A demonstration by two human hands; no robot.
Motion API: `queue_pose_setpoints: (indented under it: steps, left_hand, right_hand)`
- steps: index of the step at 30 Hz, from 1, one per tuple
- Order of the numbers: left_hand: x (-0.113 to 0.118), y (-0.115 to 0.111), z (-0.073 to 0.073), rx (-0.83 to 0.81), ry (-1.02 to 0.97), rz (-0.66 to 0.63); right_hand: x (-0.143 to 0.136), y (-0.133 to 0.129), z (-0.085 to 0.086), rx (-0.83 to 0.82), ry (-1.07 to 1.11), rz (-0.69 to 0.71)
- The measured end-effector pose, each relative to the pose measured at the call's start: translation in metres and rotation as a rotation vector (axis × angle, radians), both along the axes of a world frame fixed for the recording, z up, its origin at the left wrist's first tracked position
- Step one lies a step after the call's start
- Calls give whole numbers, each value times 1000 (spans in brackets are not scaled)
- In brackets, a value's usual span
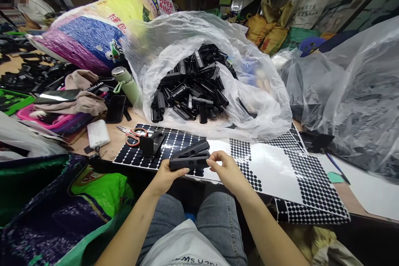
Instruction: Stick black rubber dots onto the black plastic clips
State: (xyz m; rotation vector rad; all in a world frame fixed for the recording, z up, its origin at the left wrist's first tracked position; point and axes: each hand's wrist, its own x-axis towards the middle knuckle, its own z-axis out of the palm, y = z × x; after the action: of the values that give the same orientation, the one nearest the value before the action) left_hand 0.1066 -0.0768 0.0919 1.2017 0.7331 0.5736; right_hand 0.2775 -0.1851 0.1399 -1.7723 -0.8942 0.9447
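Note:
A black folding piece with a carbon-like texture (190,158) is held over the table's front edge, its two leaves slightly apart at the right. My left hand (166,176) grips its left end, with the thumb along the lower side. At its right end, my right hand (222,168) pinches with thumb and index finger. Under and behind it lie a sheet of black rectangular stickers (174,134) and a sheet of round black dots (241,151). Another black part (151,145) stands on the sticker sheet, beside orange-handled scissors (134,136).
Behind the sheets, a clear plastic bag (262,112) holds many black parts (193,87). To the left are a green bottle (126,85), a phone (116,109), a white power bank (98,133) and a pink basket (46,122). More plastic (349,104) rises at the right.

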Motion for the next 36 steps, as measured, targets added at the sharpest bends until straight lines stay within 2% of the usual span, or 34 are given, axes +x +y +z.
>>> queue_pose_setpoints:
  steps: [9,13,16,17,19,21,24,28,31,33,36]
  left_hand:
    - [2,-3,-3,-33,-37,1]
    - [7,-7,-1,-27,-37,27]
    - [12,-9,0,-16,-13,39]
    - [14,-9,0,-21,-6,45]
    - [17,-8,-1,-36,-3,58]
    - [19,-8,-2,-46,-1,67]
    - [23,-8,-4,-28,17,71]
    - [26,-10,-5,20,24,29]
    - [28,-11,-3,23,30,6]
    - [30,-11,-2,26,46,3]
    - [34,-14,1,27,75,1]
  right_hand:
    - [-7,-4,2,-14,-109,-54]
    - [-8,-4,-16,77,-30,-137]
    - [18,-9,-39,85,20,-240]
    - [33,-13,-46,37,-24,-287]
    - [65,-25,-57,-126,-249,-426]
    - [94,-39,-65,-204,-356,-512]
    - [119,-52,-77,-263,-384,-526]
    - [126,-54,-87,-306,-379,-499]
    - [114,-47,-75,-304,-351,-467]
    - [93,-40,-54,-226,-284,-402]
    - [47,-24,-15,22,-145,-197]
